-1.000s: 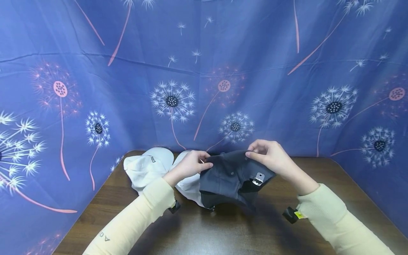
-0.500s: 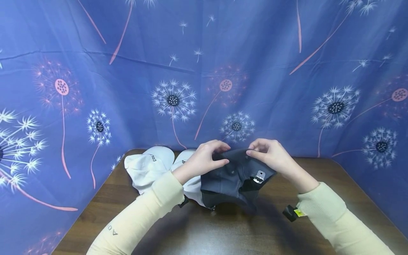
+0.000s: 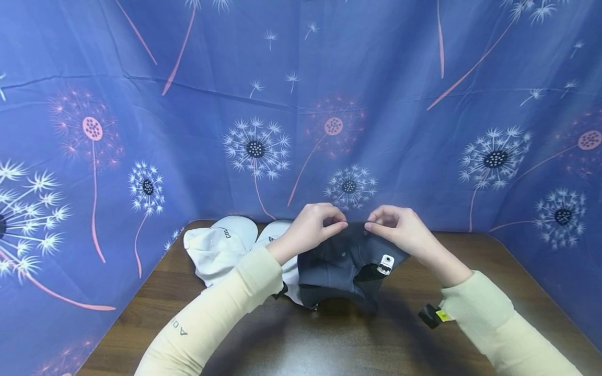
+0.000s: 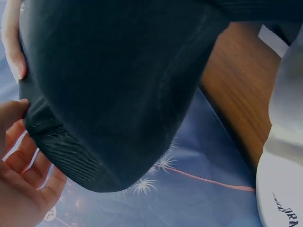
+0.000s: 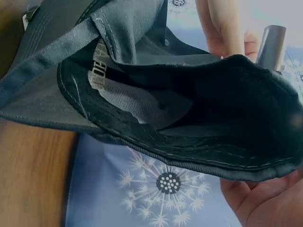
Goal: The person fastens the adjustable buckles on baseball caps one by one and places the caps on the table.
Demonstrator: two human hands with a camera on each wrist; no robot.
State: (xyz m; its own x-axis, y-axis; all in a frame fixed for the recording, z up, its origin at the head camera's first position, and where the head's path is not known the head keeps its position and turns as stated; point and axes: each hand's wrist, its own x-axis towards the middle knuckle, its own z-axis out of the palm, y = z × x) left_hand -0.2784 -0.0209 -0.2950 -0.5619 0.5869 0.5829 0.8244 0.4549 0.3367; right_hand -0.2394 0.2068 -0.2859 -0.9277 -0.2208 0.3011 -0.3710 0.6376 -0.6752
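A dark grey baseball cap (image 3: 329, 261) hangs upright over the table between both hands, a metal buckle (image 3: 385, 265) showing on its right side. My left hand (image 3: 312, 230) pinches the cap's top edge between thumb and fingers. Close beside it, my right hand (image 3: 400, 230) pinches the same edge. In the right wrist view the cap's hollow inside (image 5: 208, 104) faces the camera. A white cap (image 3: 221, 245) with dark lettering lies to the left. Another white cap (image 3: 291, 274) sits behind my left hand and the dark cap, partly hidden.
The brown wooden table (image 3: 470, 313) carries the caps. A blue cloth (image 3: 400, 130) with dandelion prints hangs behind and along its sides. Small black wrist devices (image 3: 429, 316) hang below the sleeves.
My left hand has let go of the cap's left upper edge, slid right with its fingers parted, and now pinches close to my right hand. The right hand and dark cap have barely moved.
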